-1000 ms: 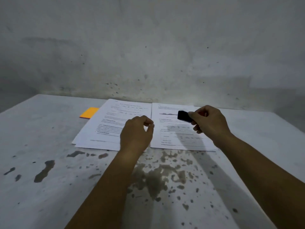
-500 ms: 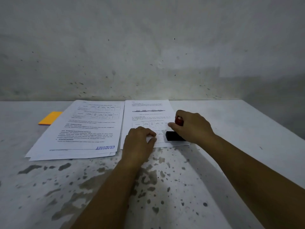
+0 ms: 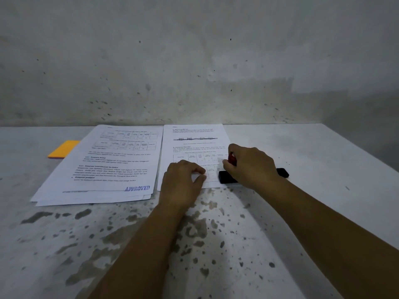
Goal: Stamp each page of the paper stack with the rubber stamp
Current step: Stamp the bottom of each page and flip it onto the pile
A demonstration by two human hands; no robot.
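At the near corner of the right page (image 3: 194, 134), the right hand (image 3: 252, 167) grips the rubber stamp (image 3: 225, 177), pressing it down; the curled left hand (image 3: 181, 182) pins the sheet. Next probably calls for a clean, straight lift.

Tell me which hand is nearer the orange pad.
Left. The left hand rests on the near edge of the right page, well right of the orange pad; the right hand grips the stamp farther right.
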